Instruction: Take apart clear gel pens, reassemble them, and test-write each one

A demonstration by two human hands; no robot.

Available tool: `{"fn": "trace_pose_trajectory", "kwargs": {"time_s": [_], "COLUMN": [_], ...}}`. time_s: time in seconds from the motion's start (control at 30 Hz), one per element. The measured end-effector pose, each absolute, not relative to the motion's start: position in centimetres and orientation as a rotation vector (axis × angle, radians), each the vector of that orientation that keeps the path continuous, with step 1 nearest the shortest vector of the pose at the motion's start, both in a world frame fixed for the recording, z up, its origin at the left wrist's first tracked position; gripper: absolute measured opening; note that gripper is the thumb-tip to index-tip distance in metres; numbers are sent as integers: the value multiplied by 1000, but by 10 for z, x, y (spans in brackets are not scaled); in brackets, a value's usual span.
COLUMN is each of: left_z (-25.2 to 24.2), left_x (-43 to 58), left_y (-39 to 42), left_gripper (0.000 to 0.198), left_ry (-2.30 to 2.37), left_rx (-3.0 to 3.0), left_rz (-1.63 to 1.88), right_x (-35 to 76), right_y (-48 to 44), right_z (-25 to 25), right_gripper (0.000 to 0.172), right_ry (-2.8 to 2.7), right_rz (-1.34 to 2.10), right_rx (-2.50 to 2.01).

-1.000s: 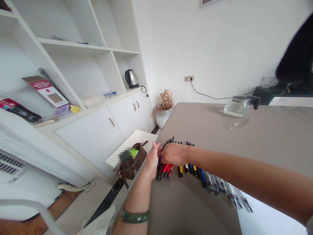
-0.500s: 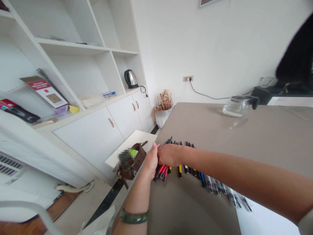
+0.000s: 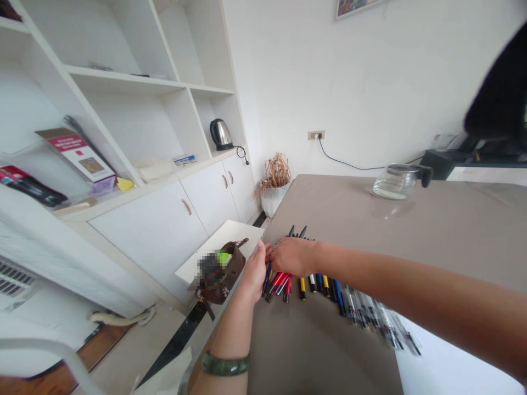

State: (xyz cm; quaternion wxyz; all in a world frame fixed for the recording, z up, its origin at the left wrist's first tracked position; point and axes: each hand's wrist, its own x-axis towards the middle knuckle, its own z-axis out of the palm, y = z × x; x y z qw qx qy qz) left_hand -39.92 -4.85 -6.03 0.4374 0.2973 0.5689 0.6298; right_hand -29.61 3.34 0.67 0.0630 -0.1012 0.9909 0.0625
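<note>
A row of pens (image 3: 329, 291) lies on the grey-brown table (image 3: 411, 230), with red, yellow, blue and black ends showing. My left hand (image 3: 254, 272), a green bangle on its wrist, stands on edge at the left end of the row, fingers together against the red pens (image 3: 279, 283). My right hand (image 3: 292, 257) lies over the same end of the row, fingers curled down on the pens. The two hands touch each other there. Black pen tips (image 3: 297, 231) stick out beyond my right hand.
A glass jug (image 3: 397, 181) stands at the table's far side. A brown bag (image 3: 220, 271) sits on a white stool left of the table. White shelves and cupboards hold an electric kettle (image 3: 221, 133). A potted dry plant (image 3: 276, 184) stands on the floor by the wall.
Both hands stay at the left end of the pen row. My right hand pushed the pens slightly left, then eased back. Two black tips now stick out farther beyond it.
</note>
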Motion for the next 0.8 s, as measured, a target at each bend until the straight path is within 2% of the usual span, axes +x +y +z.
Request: {"fn": "trace_pose_trajectory", "kwargs": {"time_s": [0.23, 0.47, 0.8], "left_z": [-66, -75, -78], "left_x": [-394, -388, -391], "left_y": [-52, -48, -46], "left_gripper": [48, 39, 36], "left_ry": [1551, 1689, 1844], "left_rx": [945, 1182, 1368], "left_rz": [1495, 1418, 1308], "right_x": [-230, -173, -186], "right_y": [66, 68, 58], "right_z": [40, 16, -2], "right_gripper": [13, 4, 9], "right_ry": [3051, 2988, 2984], "right_rz": [1, 7, -2], "right_rx": [-44, -73, -243]}}
